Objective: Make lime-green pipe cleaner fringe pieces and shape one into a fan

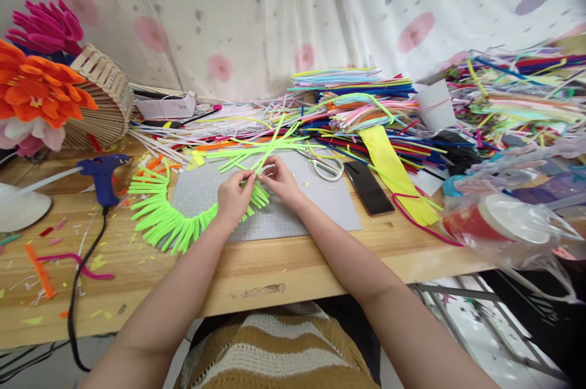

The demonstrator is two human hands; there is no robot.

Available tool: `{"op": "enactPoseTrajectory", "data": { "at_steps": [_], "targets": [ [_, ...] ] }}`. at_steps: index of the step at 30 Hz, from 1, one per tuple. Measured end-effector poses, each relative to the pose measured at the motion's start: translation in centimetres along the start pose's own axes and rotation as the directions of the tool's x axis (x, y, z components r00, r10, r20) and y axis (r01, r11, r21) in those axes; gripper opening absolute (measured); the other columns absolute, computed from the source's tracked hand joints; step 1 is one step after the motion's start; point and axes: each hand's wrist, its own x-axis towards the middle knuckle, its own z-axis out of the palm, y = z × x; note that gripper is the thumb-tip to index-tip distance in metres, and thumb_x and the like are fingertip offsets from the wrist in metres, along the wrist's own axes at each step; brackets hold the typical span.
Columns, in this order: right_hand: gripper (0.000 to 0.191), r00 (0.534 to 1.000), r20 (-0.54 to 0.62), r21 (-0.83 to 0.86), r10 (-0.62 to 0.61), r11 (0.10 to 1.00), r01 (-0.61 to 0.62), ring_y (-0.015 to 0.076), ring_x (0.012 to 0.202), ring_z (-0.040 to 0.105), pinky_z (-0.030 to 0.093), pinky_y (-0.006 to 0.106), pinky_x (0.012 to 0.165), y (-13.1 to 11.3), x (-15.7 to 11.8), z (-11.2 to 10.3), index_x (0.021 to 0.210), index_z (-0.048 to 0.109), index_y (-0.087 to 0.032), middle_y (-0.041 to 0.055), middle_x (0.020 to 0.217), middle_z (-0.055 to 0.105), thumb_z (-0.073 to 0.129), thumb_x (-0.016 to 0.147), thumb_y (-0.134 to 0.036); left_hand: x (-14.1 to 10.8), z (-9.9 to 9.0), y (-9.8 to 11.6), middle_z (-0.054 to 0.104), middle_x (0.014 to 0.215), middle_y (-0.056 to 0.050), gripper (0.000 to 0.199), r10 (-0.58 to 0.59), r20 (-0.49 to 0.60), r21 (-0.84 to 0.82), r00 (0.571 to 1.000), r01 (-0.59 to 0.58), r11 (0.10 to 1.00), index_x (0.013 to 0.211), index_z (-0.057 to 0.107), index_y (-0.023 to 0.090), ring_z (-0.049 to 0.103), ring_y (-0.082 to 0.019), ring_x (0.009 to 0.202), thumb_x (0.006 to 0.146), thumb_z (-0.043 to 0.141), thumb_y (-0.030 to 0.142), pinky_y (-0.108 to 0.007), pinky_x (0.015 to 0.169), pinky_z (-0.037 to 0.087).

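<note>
A long fringe of bright green pipe cleaners [158,218] curves over the left part of the grey cutting mat [297,218]. My left hand [235,196] pinches this fringe near its right end. Close against it, my right hand [280,180] has its fingertips closed on a green pipe cleaner [270,148] that sticks up between the hands. The fingertips of both hands meet, so the exact joint there is hidden. Just beyond them lie several loose green pipe cleaners [233,160]. White-handled scissors [327,169] rest on the mat to the right.
A blue glue gun [104,178] with its cord stands at left, near orange felt-like flowers [36,83]. Right of the mat are a phone [368,187], a yellow strip [389,169] and a bagged cup [494,218]. Pipe cleaner bundles [366,96] line the back.
</note>
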Motion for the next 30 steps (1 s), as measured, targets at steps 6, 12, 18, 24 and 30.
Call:
{"op": "enactPoseTrajectory", "data": {
  "at_steps": [6, 12, 18, 24, 30],
  "targets": [
    [0.019, 0.983, 0.171, -0.117, 0.061, 0.992, -0.041, 0.0111, 0.078, 0.052, 0.046, 0.025, 0.070, -0.8, 0.1, -0.7, 0.088, 0.055, -0.021, 0.0010, 0.088, 0.057, 0.051, 0.077, -0.035, 0.9, -0.2, -0.7, 0.067, 0.081, -0.004, 0.027, -0.181, 0.055, -0.294, 0.982, 0.189, 0.937, 0.084, 0.063, 0.015, 0.059, -0.012, 0.066, 0.072, 0.058, 0.038, -0.024, 0.061, 0.046],
    [0.012, 0.990, 0.125, -0.501, -0.071, 0.856, 0.125, 0.0134, 0.076, 0.050, 0.041, 0.028, 0.072, -1.1, 0.3, -0.9, 0.084, 0.061, -0.019, 0.0030, 0.085, 0.060, 0.052, 0.080, -0.025, 1.7, -0.3, -1.1, 0.065, 0.073, -0.002, 0.026, -0.202, 0.115, -0.378, 0.973, 0.231, 0.896, 0.074, 0.063, 0.015, 0.058, -0.012, 0.066, 0.059, 0.070, 0.036, -0.025, 0.065, 0.046],
    [0.017, 0.943, 0.283, -0.809, -0.177, 0.485, 0.333, 0.0213, 0.090, 0.046, 0.029, 0.037, 0.085, -3.4, 0.3, -2.4, 0.080, 0.066, -0.019, 0.0073, 0.082, 0.064, 0.054, 0.082, -0.032, 2.4, -0.6, -1.7, 0.063, 0.064, -0.001, 0.027, -0.308, 0.121, -0.402, 0.944, 0.330, 0.854, 0.072, 0.063, 0.014, 0.056, -0.012, 0.058, 0.054, 0.073, 0.032, -0.025, 0.060, 0.044],
    [0.016, 0.897, 0.440, -0.819, -0.045, 0.389, 0.421, 0.0175, 0.078, 0.049, 0.032, 0.030, 0.072, -5.8, 0.1, -2.4, 0.077, 0.065, -0.017, 0.0067, 0.078, 0.064, 0.051, 0.081, -0.024, 2.3, -1.0, -1.1, 0.066, 0.070, -0.003, 0.034, -0.260, 0.204, -0.286, 0.944, 0.312, 0.906, 0.088, 0.062, 0.015, 0.061, -0.015, 0.065, 0.058, 0.070, 0.027, -0.027, 0.063, 0.046],
    [0.012, 0.925, 0.373, -0.814, 0.071, 0.503, 0.290, 0.0134, 0.069, 0.049, 0.031, 0.025, 0.061, -6.4, 0.0, -0.7, 0.069, 0.062, -0.016, 0.0028, 0.069, 0.062, 0.053, 0.075, -0.021, 1.8, -0.9, -0.2, 0.067, 0.078, -0.003, 0.025, -0.167, 0.077, 0.148, 0.983, 0.155, 0.977, 0.092, 0.059, 0.019, 0.062, -0.019, 0.075, 0.067, 0.060, 0.019, -0.030, 0.072, 0.044]
  ]
}}
